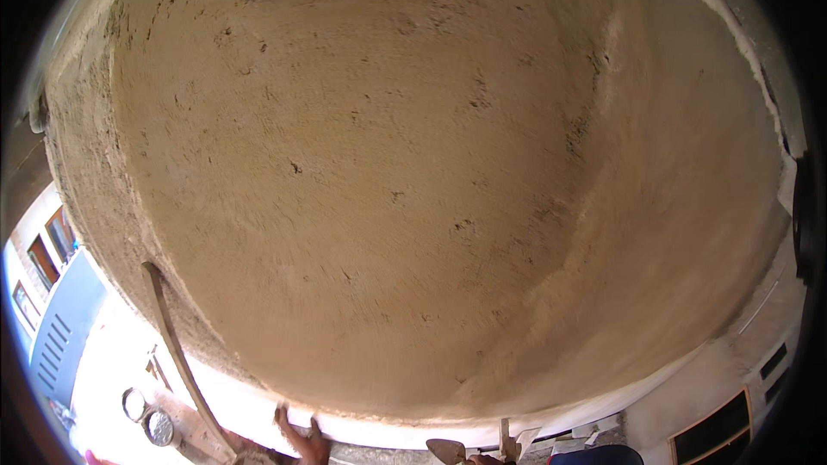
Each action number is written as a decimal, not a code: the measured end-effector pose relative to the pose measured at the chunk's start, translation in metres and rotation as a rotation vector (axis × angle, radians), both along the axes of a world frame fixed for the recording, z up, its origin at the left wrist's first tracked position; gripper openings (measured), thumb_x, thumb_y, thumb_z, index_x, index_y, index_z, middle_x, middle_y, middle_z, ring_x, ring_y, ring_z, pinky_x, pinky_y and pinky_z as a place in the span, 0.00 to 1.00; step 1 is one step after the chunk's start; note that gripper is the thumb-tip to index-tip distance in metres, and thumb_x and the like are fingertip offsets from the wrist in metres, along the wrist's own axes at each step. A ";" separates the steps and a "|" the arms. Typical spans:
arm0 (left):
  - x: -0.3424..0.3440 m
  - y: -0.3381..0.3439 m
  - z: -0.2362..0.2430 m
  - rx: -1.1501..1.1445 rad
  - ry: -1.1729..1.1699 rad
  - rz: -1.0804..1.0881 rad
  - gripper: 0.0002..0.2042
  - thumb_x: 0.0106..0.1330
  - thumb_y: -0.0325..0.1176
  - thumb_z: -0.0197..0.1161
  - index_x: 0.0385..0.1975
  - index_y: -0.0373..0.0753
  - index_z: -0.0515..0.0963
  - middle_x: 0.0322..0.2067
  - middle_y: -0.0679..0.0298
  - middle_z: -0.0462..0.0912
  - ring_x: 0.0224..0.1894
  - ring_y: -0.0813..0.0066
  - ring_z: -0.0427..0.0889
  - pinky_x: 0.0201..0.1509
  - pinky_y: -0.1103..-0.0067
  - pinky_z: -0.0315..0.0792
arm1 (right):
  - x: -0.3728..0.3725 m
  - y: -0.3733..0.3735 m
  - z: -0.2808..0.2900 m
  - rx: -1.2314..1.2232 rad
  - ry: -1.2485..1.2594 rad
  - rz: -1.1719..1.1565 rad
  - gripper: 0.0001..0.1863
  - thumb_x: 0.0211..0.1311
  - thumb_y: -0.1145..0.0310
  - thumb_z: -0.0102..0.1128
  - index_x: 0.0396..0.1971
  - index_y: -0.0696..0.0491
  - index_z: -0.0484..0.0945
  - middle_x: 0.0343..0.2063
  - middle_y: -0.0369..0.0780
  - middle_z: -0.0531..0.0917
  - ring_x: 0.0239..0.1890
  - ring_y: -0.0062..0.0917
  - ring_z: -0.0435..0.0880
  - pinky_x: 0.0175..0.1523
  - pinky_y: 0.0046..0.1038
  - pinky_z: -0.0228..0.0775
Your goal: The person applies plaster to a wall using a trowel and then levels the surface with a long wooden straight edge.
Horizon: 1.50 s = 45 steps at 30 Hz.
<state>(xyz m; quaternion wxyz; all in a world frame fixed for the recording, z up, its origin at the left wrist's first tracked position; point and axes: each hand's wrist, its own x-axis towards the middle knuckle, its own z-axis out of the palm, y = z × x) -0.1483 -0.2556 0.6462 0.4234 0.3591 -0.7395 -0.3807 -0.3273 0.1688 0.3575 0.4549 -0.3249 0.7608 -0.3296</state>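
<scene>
A broad surface of damp brown plaster (388, 172) fills most of the view, mostly smooth but with small pits and rough patches. Close to its lower edge my left hand (303, 443) is raised, its fingers apart and nothing in it. At the bottom edge, right of the middle, part of my right hand (484, 460) shows, closed at a trowel (446, 449). The trowel's blade points left; most of this hand is cut off by the frame. An upright wooden piece (506, 441) stands just right of that hand.
A long wooden plank (179, 357) leans at the lower left, by two round buckets (160, 427). Beyond are a blue slotted panel (65, 336) and a building with windows (41, 260). A dark blue rounded shape (596, 455) and a framed window (713, 432) lie lower right.
</scene>
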 end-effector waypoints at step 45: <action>-0.245 0.012 0.340 -0.786 0.239 0.097 0.39 0.66 0.60 0.42 0.68 0.37 0.45 0.68 0.43 0.38 0.70 0.43 0.30 0.67 0.48 0.29 | 0.107 0.203 0.097 -0.196 1.232 -0.134 0.12 0.63 0.62 0.52 0.28 0.56 0.76 0.15 0.41 0.77 0.11 0.29 0.73 0.19 0.32 0.66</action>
